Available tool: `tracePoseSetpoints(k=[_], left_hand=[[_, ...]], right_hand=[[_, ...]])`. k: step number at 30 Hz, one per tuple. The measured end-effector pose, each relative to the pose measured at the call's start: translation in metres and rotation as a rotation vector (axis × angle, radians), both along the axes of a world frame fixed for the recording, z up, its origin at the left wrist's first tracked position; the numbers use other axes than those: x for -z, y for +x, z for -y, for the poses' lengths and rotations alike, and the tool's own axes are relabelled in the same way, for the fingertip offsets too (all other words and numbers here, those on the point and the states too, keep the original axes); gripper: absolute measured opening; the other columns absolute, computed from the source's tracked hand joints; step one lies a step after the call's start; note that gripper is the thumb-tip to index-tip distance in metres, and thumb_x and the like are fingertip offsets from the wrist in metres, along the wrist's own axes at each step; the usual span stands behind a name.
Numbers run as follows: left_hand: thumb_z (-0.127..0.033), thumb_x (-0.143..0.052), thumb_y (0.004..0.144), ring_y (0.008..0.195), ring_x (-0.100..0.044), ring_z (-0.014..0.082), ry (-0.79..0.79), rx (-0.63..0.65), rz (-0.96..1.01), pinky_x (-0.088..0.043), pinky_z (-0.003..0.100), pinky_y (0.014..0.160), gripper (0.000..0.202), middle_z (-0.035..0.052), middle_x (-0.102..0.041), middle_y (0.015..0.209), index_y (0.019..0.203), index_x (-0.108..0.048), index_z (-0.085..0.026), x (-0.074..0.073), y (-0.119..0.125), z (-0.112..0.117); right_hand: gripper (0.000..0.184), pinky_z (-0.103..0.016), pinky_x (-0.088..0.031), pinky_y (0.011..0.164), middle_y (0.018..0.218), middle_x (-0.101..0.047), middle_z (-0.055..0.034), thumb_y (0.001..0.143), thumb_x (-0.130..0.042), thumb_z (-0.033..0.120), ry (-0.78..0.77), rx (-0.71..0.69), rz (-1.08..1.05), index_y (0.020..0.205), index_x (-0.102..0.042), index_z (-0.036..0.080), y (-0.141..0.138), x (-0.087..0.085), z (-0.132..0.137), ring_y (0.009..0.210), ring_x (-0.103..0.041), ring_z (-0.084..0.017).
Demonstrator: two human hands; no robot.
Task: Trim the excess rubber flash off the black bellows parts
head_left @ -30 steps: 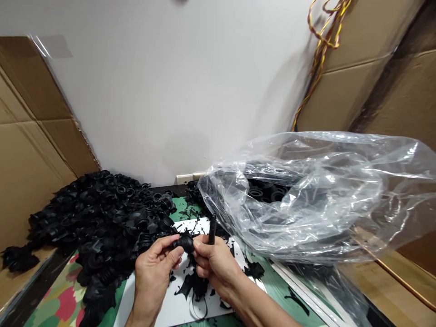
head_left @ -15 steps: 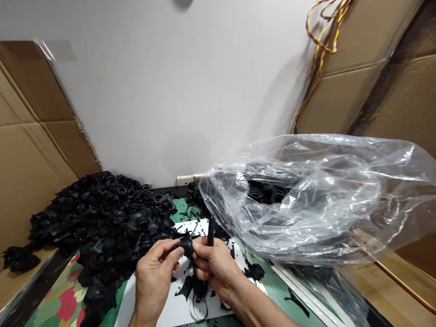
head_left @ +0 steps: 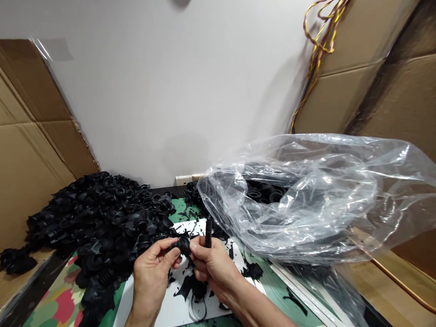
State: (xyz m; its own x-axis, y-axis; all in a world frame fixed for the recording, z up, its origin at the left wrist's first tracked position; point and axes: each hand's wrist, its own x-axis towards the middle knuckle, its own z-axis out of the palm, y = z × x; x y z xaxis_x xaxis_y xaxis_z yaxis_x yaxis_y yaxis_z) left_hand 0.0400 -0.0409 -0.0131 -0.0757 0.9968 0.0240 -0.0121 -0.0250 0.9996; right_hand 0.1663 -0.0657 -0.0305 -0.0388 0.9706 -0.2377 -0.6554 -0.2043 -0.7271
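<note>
My left hand [head_left: 150,274] pinches a small black ribbed rubber part [head_left: 182,244] between thumb and fingers, low in the middle of the view. My right hand [head_left: 211,268] meets it from the right, its thumb on the same part, and grips a thin black tool [head_left: 207,231] that sticks up from the fist. Both hands hover over a white sheet [head_left: 160,309] strewn with black rubber trimmings [head_left: 194,286].
A big heap of black rubber parts [head_left: 102,218] fills the left of the table. A clear plastic bag [head_left: 306,200] holding more such parts bulges at the right. Cardboard boxes [head_left: 30,136] flank both sides, a white wall stands behind, and yellow-red wires [head_left: 316,50] hang at top right.
The hands have shifted slightly left and down with the part still between them; the view has wobbled a little. Nothing was picked up or let go.
</note>
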Motion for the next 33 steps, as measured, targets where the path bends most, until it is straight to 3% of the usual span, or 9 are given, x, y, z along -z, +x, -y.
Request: tracePoseSetpoints(k=[8,13,15,19,22,24,27,30,33], left_hand=[[-0.027,-0.085,0.038,0.04,-0.056,0.0117,-0.088,-0.062,0.119,-0.045,0.022,0.041,0.037,-0.0021,-0.065,0.048,0.071,-0.073,-0.015,0.001,0.002,-0.001],[-0.028,-0.084,0.041,0.038,-0.051,0.0098,-0.056,-0.031,0.047,-0.042,0.021,0.039,0.033,-0.0041,-0.06,0.045,0.07,-0.073,-0.014,0.005,0.0,-0.001],[-0.03,-0.083,0.044,0.037,-0.049,0.0094,-0.028,-0.014,-0.002,-0.04,0.021,0.038,0.032,-0.0041,-0.058,0.043,0.07,-0.073,-0.014,0.008,-0.002,-0.001],[-0.032,-0.081,0.048,0.038,-0.048,0.0101,0.025,0.005,-0.08,-0.039,0.021,0.037,0.029,-0.0036,-0.058,0.044,0.071,-0.074,-0.015,0.012,-0.004,0.0],[-0.03,-0.079,0.051,0.039,-0.049,0.01,0.084,0.015,-0.13,-0.041,0.021,0.037,0.023,-0.0029,-0.06,0.049,0.069,-0.074,-0.016,0.013,-0.004,0.001],[-0.028,-0.078,0.052,0.04,-0.049,0.0098,0.121,0.018,-0.148,-0.042,0.021,0.038,0.019,-0.0024,-0.061,0.052,0.067,-0.074,-0.018,0.013,-0.004,0.002],[-0.026,-0.077,0.055,0.04,-0.049,0.0095,0.161,0.019,-0.164,-0.043,0.021,0.038,0.014,-0.0019,-0.063,0.057,0.066,-0.074,-0.019,0.012,-0.004,0.004],[-0.025,-0.076,0.054,0.04,-0.049,0.009,0.201,0.023,-0.175,-0.043,0.021,0.038,0.011,-0.0011,-0.064,0.061,0.063,-0.073,-0.019,0.01,-0.002,0.005],[-0.025,-0.077,0.054,0.04,-0.048,0.0087,0.229,0.03,-0.182,-0.042,0.02,0.037,0.01,-0.001,-0.064,0.062,0.058,-0.071,-0.019,0.006,0.0,0.006]], right_hand=[[0.038,-0.018,-0.013,0.036,0.04,-0.036,0.0116,0.052,-0.08,0.035,-0.048,0.014,-0.004,0.056,-0.047,0.017,0.0,-0.003,-0.002,0.034,-0.016,0.001],[0.041,-0.018,-0.013,0.037,0.042,-0.035,0.0117,0.054,-0.08,0.04,-0.032,-0.014,0.04,0.057,-0.046,0.018,-0.001,0.001,-0.002,0.036,-0.016,0.0],[0.04,-0.018,-0.015,0.037,0.044,-0.034,0.0117,0.058,-0.079,0.045,-0.005,0.055,0.123,0.062,-0.05,0.017,0.001,0.002,-0.002,0.036,-0.018,-0.001],[0.045,-0.022,-0.027,0.043,0.048,-0.039,0.0088,0.063,-0.075,0.055,0.141,0.338,0.291,0.076,-0.061,0.015,0.013,-0.004,-0.001,0.042,-0.036,-0.007],[0.048,-0.026,-0.039,0.057,0.057,-0.05,0.0026,0.07,-0.068,0.061,0.262,0.393,0.304,0.083,-0.066,0.015,0.025,-0.012,0.002,0.057,-0.049,-0.013],[0.051,-0.026,-0.04,0.06,0.064,-0.053,-0.0001,0.074,-0.061,0.066,0.34,0.393,0.375,0.081,-0.068,0.016,0.031,-0.015,0.004,0.063,-0.049,-0.014],[0.056,-0.022,-0.034,0.047,0.055,-0.043,0.0034,0.076,-0.054,0.07,0.386,0.344,0.479,0.077,-0.068,0.016,0.036,-0.014,0.006,0.051,-0.04,-0.01],[0.058,-0.019,-0.028,0.035,0.046,-0.035,0.008,0.072,-0.055,0.074,0.333,0.241,0.391,0.075,-0.063,0.016,0.036,-0.012,0.006,0.036,-0.033,-0.007],[0.055,-0.022,-0.039,0.037,0.043,-0.044,0.0068,0.064,-0.066,0.07,0.279,0.164,0.251,0.068,-0.058,0.016,0.034,-0.014,0.005,0.033,-0.043,-0.008]])
